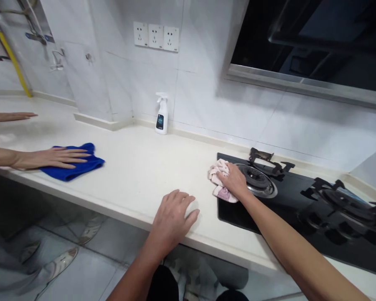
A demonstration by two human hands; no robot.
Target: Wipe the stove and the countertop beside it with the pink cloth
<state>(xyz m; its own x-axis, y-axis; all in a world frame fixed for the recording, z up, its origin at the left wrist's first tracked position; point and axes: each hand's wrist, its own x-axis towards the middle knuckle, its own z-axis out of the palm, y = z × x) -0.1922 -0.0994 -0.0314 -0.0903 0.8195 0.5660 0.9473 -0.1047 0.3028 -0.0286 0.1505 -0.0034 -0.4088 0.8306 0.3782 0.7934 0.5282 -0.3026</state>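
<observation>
My right hand (235,180) is closed on a crumpled pink and white cloth (223,193), pressed down at the left edge of the black gas stove (238,216). Right beside the cloth is the left burner (257,180) with its metal ring; a dark pan support (269,161) lies off it, toward the wall. My left hand (174,213) rests near the front edge of the white countertop (138,167), fingers apart and slightly curled, with nothing in it.
At the left, another person's hand (59,159) lies flat on a blue cloth (81,169); that person's other hand (15,116) is farther back. A white spray bottle (161,115) stands against the wall below the sockets (156,36). A range hood (313,46) overhangs the stove.
</observation>
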